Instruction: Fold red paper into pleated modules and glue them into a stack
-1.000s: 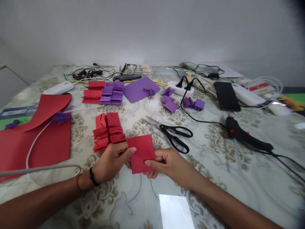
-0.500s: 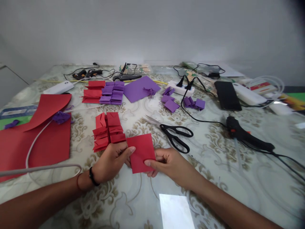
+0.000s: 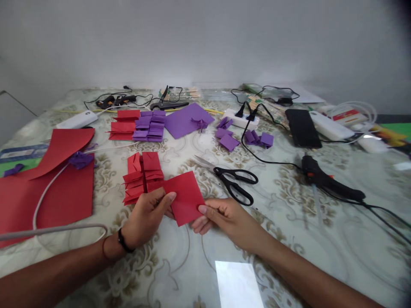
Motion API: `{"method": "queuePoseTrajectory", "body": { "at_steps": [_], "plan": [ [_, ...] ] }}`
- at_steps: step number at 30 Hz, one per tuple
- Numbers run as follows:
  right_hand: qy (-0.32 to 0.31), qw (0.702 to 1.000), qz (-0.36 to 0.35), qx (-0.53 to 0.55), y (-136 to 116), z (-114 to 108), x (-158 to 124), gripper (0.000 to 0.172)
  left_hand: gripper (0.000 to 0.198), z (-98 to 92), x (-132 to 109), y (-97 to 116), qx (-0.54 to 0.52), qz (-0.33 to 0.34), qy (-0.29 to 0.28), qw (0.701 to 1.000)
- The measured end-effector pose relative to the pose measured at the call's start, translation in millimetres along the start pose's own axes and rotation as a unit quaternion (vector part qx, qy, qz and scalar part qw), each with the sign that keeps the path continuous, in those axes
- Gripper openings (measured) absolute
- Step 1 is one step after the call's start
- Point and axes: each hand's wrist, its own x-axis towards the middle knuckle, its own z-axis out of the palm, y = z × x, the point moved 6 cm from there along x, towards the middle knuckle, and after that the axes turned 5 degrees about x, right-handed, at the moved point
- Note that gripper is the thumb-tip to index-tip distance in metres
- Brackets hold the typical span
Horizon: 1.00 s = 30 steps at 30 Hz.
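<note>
A square of red paper [image 3: 185,197] is held flat above the table, tilted so that one corner points toward me. My left hand [image 3: 148,219] pinches its left edge, thumb on top and fingers underneath. At the right corner my right hand [image 3: 226,220] grips it between thumb and fingers. Just beyond my left hand lie folded red paper pieces [image 3: 151,161] in two columns, partly covered by the square. Black-handled scissors [image 3: 236,173] rest open on the table past my right hand.
A glue gun [image 3: 330,177] with its cord lies at right, near a black phone [image 3: 303,128] and a power strip [image 3: 239,119]. Folded purple pieces [image 3: 149,126] and a purple sheet [image 3: 184,122] sit farther back. Large red sheets [image 3: 64,196] and a cable [image 3: 48,188] occupy the left.
The red square has turned in my hands, its near edge now angled with a corner toward me. My right hand's thumb has moved up to the square's right corner.
</note>
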Motion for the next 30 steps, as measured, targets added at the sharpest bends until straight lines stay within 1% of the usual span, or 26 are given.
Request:
{"method": "queuePoseTrajectory", "body": {
  "at_steps": [7,11,15,18,21,24,27,30],
  "plan": [
    [-0.009,0.999,-0.024,-0.028,-4,1,-3,0.052,0.044,1.1,-1,4,0.008,0.011,-0.015,1.0],
    [-0.005,0.999,-0.033,-0.037,-10,3,-4,0.052,0.043,1.6,-2,8,0.029,0.025,-0.027,0.999],
    [0.006,0.998,-0.038,-0.05,-11,3,-4,0.052,0.043,2.8,-3,8,0.031,0.024,-0.045,0.998],
    [0.037,0.991,-0.063,-0.11,-11,-2,-4,0.055,0.042,6.2,-4,8,0.029,0.026,-0.075,0.996],
    [0.049,0.983,-0.079,-0.161,-10,-5,-3,0.057,0.041,8.6,-6,7,0.026,0.026,-0.096,0.995],
    [0.049,0.985,-0.074,-0.146,-8,-6,-3,0.055,0.042,8.2,-6,5,0.036,0.024,-0.099,0.994],
    [0.046,0.99,-0.065,-0.119,-7,-5,-3,0.051,0.043,8.7,-6,6,0.072,0.036,-0.115,0.99],
    [0.052,0.989,-0.068,-0.124,-8,-5,-3,0.052,0.044,8.9,-6,8,0.098,0.048,-0.128,0.986]
  ]
}}
